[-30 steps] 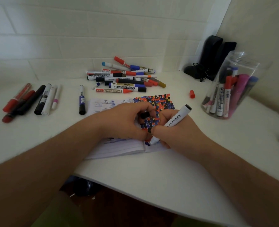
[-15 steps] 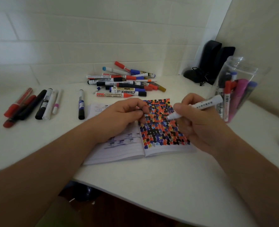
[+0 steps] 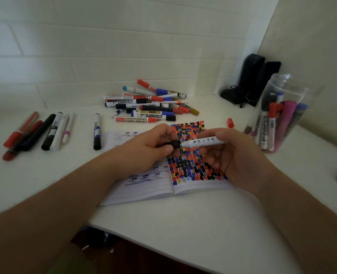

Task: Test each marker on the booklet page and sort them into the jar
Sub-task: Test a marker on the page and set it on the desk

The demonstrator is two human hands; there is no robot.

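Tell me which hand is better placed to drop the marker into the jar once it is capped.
Right. The right hand already grips the white marker and is nearer the jar; the left hand only pinches the black cap.

Both hands, left [image 3: 149, 147] and right [image 3: 234, 157], meet with fingers curled, pinching.

Home desk corner: white table [image 3: 163, 224], tiled wall [image 3: 84, 46].

Bare forearms; possibly green clothing below.
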